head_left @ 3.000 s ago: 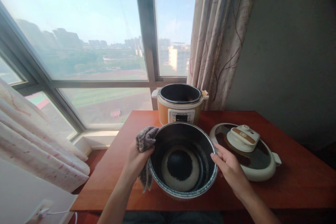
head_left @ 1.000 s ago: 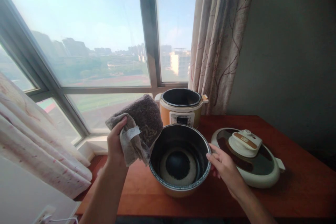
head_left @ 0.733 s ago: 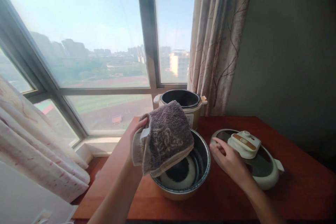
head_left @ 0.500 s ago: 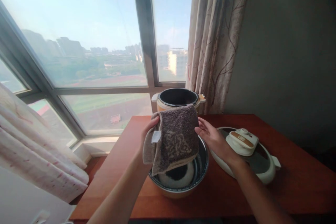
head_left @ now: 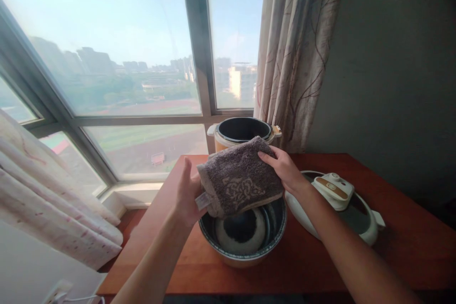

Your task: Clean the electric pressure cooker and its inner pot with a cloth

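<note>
A folded grey-brown towel with a pale pattern and a small white tag is held up in front of me. My right hand grips its right edge, thumb on the front face and fingers behind. At the left edge, beside the tag, is my left hand; its thumb stands up away from the cloth, and its fingers are partly hidden behind it. Below the towel sits a round dark-lined inner pot, with a pale ring around a dark centre on its bottom. The towel covers the pot's far rim.
Behind the towel stands a cooker body with a black opening and white side handles. On the right lies a glass lid with a cream rim and handle. All rest on a reddish-brown wooden table by a window and curtains.
The towel has turned, its left end lower and its right end raised. My right hand now grips its edge, while my left thumb has come off the cloth.
</note>
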Available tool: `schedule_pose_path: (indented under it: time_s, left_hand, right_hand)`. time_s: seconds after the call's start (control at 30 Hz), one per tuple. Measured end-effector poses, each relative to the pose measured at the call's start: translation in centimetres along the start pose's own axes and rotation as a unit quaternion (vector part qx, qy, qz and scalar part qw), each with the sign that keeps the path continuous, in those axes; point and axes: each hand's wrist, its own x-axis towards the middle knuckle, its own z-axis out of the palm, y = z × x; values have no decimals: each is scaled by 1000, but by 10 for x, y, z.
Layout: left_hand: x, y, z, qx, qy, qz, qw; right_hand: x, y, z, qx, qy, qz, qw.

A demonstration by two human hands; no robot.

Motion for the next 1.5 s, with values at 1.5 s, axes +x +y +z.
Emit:
schedule_pose_path:
  time_s: [1.5]
  left_hand:
    - [-39,-32,-36,651,-66,228,721]
  right_hand:
    - [-148,-18,15,-558,-233,-297,739]
